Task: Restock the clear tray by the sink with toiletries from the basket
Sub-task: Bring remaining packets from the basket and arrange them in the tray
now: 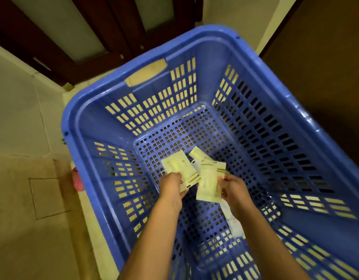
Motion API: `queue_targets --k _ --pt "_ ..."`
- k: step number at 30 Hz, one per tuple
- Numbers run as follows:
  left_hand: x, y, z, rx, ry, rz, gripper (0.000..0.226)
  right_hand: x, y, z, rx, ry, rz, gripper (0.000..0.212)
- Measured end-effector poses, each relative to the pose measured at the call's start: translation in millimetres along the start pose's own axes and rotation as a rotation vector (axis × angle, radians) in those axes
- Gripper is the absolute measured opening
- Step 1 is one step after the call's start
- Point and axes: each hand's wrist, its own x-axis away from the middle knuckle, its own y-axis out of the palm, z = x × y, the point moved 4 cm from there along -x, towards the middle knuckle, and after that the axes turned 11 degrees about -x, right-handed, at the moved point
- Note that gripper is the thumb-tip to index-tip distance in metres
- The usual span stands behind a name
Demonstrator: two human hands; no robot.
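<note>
basket (pixel 275 63): blue, slatted, on the tiled floor (pixel 23 118)
left hand (pixel 171 183): fingers pinch fanned cream sachets (pixel 179 167), low inside basket
right hand (pixel 234 188): fingers grip second sachet bunch (pixel 208 182), just beside the first
white packet (pixel 232 219): flat on basket bottom

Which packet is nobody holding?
The long white packet lying on the blue plastic basket floor; the pale yellow sachets are gripped by the left hand and right hand.

The beige tiled floor (pixel 23 118) bears the blue basket (pixel 87 122); a red object (pixel 77 180) lies just beside it.
</note>
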Motion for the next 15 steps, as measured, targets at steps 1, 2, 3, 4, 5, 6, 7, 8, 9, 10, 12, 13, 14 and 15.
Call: queue_targets --k 1,2,3,4,5,6,7,8,9,10,12,13,14,15 --pt "8.5 -2.0 4.3 -0.059 0.051 -0.014 0.013 4.2 -0.9 -7.2 -0.053 -0.023 -0.010 0.021" --pt "20.5 -4.0 9.2 -0.133 0.111 -0.037 0.013 8.3 -2.9 -14.8 -0.109 -0.047 -0.015 0.023" --pt "30.8 -5.4 12.9 -0.202 0.171 -0.073 0.015 13.8 -4.1 -21.1 -0.161 -0.060 -0.020 0.023" --pt "44.0 -7.1 16.1 -0.263 0.221 -0.123 0.017 21.9 -4.9 -27.5 -0.212 -0.068 -0.029 0.020" --pt "56.8 -8.0 17.5 -0.316 0.261 -0.182 0.020 32.4 -4.0 -34.2 -0.248 -0.078 -0.039 0.016" --pt "69.8 -8.5 17.6 -0.365 0.287 -0.239 0.022 41.5 -2.1 -39.8 -0.270 -0.095 -0.057 0.016" --pt "83.5 -9.7 18.4 -0.408 0.311 -0.284 0.024 53.1 0.0 -46.2 -0.277 -0.117 -0.075 0.018" --pt "95.1 -10.9 18.7 -0.434 0.334 -0.316 0.024 64.4 2.9 -52.0 -0.278 -0.142 -0.096 0.019" --pt "107.7 -12.5 20.1 -0.440 0.365 -0.339 0.023 78.1 5.2 -58.6 -0.277 -0.166 -0.110 0.018" --pt "120.7 -14.3 21.5 -0.440 0.401 -0.351 0.022 91.8 7.3 -64.5 -0.268 -0.190 -0.121 0.017" --pt "145.6 -19.3 25.2 -0.443 0.487 -0.334 0.022 115.6 8.2 -71.5 -0.229 -0.248 -0.095 0.016" --pt "157.5 -23.1 27.3 -0.433 0.524 -0.305 0.020 127.1 7.4 -74.5 -0.207 -0.292 -0.066 0.017" --pt "169.0 -27.7 29.4 -0.420 0.559 -0.274 0.019 139.2 5.8 -77.4 -0.192 -0.344 -0.028 0.018" --pt "178.9 -31.8 30.5 -0.406 0.591 -0.255 0.019 151.3 4.1 -80.0 -0.178 -0.399 0.004 0.020"
